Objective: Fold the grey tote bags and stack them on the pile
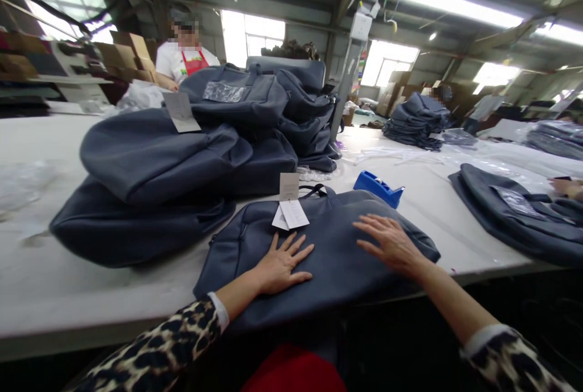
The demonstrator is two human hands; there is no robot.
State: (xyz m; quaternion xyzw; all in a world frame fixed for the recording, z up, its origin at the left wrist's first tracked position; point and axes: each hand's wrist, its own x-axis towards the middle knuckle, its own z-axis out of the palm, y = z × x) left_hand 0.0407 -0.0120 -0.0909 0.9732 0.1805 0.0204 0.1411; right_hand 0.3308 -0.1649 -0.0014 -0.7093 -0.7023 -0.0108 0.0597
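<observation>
A dark blue bag (337, 246) lies flat on the white table in front of me, its lower edge reaching the table's front edge. White paper tags (292, 213) rest on its upper part, near a black handle loop (314, 190). My left hand (281, 266) lies on the bag with fingers spread, just below the tags. Over the bag's right side is my right hand (389, 241), its fingers apart and holding nothing; whether it presses on the fabric I cannot tell. Behind the bag sits a blue tape dispenser (379, 188).
Several similar bags (164, 155) are heaped at the left and behind. More bags (514, 216) lie at the right, where another person's hand (567, 187) shows. A metal post (348, 76) rises from the table (27, 295). A person in a red apron (194, 59) stands beyond the heap.
</observation>
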